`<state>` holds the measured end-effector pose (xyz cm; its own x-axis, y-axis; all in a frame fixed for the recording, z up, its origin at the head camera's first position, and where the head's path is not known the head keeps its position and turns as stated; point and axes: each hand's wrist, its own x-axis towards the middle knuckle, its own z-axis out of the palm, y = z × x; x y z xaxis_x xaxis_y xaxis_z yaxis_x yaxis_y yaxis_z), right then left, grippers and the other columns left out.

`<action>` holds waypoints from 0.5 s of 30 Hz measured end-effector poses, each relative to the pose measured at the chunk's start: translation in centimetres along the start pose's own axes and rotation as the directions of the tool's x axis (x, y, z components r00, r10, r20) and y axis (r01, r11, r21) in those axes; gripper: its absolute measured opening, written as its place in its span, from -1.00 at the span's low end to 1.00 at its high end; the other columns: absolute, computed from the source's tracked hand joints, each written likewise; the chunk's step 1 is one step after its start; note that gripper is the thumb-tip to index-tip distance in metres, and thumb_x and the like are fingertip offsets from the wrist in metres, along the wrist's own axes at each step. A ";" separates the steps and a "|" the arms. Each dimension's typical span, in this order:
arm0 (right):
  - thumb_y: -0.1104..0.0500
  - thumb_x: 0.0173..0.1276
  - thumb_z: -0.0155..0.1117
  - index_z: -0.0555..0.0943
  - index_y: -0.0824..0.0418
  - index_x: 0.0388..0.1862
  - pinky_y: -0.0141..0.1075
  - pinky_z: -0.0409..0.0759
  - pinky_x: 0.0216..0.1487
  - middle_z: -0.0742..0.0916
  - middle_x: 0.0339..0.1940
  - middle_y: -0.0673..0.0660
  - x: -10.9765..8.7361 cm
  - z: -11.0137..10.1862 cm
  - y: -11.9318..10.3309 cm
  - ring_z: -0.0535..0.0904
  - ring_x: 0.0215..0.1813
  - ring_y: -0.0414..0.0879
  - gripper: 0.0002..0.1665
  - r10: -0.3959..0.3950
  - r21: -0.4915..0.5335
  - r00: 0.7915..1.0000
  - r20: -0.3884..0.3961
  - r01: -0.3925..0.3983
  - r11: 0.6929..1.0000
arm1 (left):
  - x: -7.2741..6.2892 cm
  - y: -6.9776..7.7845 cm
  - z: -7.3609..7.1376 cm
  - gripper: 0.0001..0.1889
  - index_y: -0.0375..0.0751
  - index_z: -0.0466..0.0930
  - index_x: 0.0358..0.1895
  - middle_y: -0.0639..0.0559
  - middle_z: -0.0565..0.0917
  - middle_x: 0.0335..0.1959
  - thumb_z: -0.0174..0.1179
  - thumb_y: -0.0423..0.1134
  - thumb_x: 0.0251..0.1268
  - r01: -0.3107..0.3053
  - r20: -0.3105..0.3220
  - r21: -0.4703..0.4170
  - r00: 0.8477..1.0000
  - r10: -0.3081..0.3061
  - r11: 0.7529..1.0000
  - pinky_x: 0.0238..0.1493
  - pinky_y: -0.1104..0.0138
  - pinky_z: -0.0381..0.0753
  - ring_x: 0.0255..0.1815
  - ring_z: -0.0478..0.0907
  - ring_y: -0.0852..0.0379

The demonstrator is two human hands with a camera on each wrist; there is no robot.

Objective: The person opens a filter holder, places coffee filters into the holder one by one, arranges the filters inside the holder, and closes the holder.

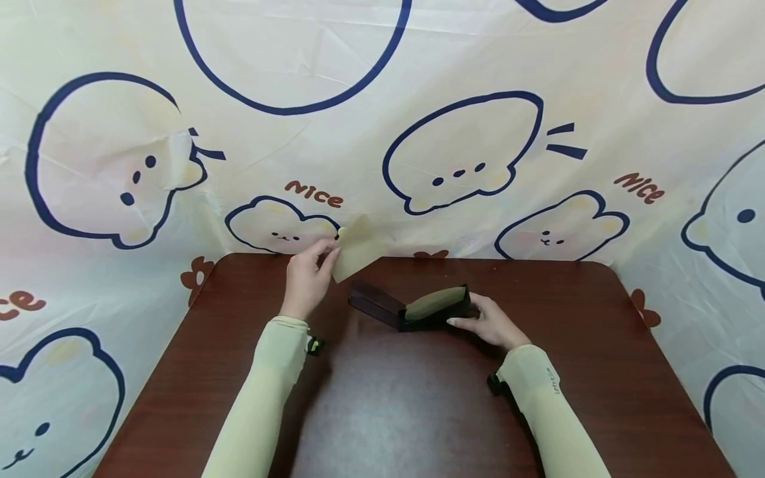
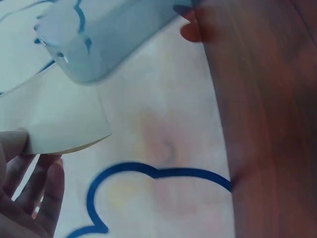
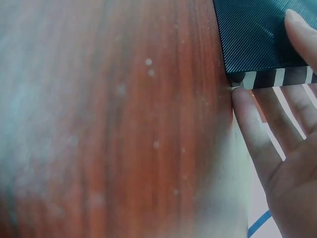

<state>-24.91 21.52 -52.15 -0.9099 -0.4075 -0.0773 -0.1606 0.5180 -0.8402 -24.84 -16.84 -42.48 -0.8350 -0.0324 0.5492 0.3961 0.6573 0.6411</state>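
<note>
A pale yellow sheet in one hand, an open dark case in the other.
The left hand (image 1: 305,282) has its grip pinched on the left edge of the sheet (image 1: 360,249), which it holds up at the far edge of the desk (image 1: 382,405), before the cloth backdrop (image 1: 457,40) printed with blue outline animals. The right hand (image 1: 493,324) has its grip closed around the right end of the case (image 1: 418,323), with the thumb on the near side; this case lies spread open on the far half of the desk, near the sheet but apart from it. Inside its right part is an olive-coloured insert (image 1: 436,302). Both arms wear pale yellow sleeves (image 1: 254,405).
</note>
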 end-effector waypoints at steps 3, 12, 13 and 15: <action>-0.02 0.39 0.48 0.59 0.01 0.29 0.06 0.55 0.32 0.70 0.26 0.07 -0.1 0.0 -0.1 0.58 0.36 0.07 -0.47 -0.005 -0.007 1.000 -0.002 0.005 1.000 | 0.1 1.1 0.2 -0.86 -0.23 0.75 -0.06 -0.13 0.79 -0.21 0.28 -0.27 0.48 -0.031 -0.016 -0.027 0.999 0.031 0.999 -0.24 0.14 0.63 -0.27 0.67 -0.01; -0.04 0.39 0.47 0.57 -0.04 0.31 0.12 0.50 0.38 0.67 0.31 0.05 -0.1 0.0 -0.1 0.51 0.44 0.10 -0.45 0.022 -0.010 1.000 0.005 -0.022 1.000 | 0.1 3.8 0.8 -0.89 -0.22 0.76 -0.12 -0.09 0.76 -0.25 0.28 -0.27 0.48 -0.128 -0.017 -0.064 0.992 0.128 0.990 -0.20 0.17 0.62 -0.21 0.67 0.03; -0.04 0.40 0.47 0.57 -0.03 0.30 0.11 0.51 0.37 0.68 0.30 0.06 -0.1 0.0 -0.1 0.53 0.43 0.09 -0.46 0.019 -0.012 1.000 0.004 -0.019 1.000 | 0.1 4.0 0.9 -0.88 -0.22 0.76 -0.12 -0.09 0.76 -0.26 0.28 -0.27 0.49 -0.137 -0.016 -0.069 0.990 0.137 0.988 -0.19 0.17 0.62 -0.22 0.67 0.03; -0.04 0.40 0.46 0.58 -0.02 0.30 0.08 0.52 0.35 0.68 0.29 0.06 -0.1 0.0 0.0 0.54 0.40 0.08 -0.48 0.009 -0.017 1.000 0.004 -0.009 1.000 | 0.1 4.4 1.0 -0.88 -0.22 0.76 -0.11 -0.08 0.76 -0.26 0.27 -0.28 0.49 -0.153 -0.012 -0.080 0.988 0.153 0.985 -0.20 0.17 0.61 -0.23 0.66 0.03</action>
<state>-24.85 21.57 -52.09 -0.9100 -0.4054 -0.0870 -0.1588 0.5347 -0.8300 -23.56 -13.20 -40.16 -0.7603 0.0594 0.6468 0.5486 0.5918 0.5905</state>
